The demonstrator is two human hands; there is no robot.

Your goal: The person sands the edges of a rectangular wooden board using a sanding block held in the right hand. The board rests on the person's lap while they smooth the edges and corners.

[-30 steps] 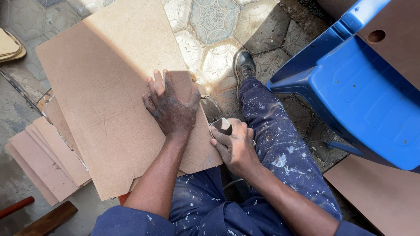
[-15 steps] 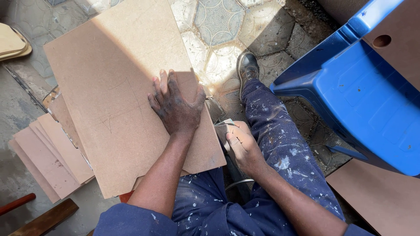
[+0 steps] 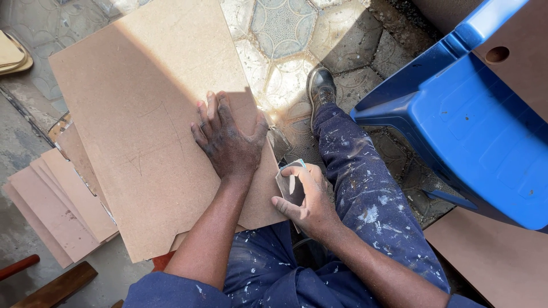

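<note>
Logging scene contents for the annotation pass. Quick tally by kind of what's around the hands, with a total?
Large fibreboard sheet under the left hand: 1
Folded sandpaper piece held in the right hand: 1
Blue plastic chair: 1
Stack of smaller board offcuts at left (separate pieces too overlapped to count): 1
Board with a round hole at top right: 1
Total: 5

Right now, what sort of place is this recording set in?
Probably an informal outdoor carpentry spot: a large fibreboard sheet on patterned paving, cut board offcuts stacked alongside, and paint-spattered work trousers.
</note>
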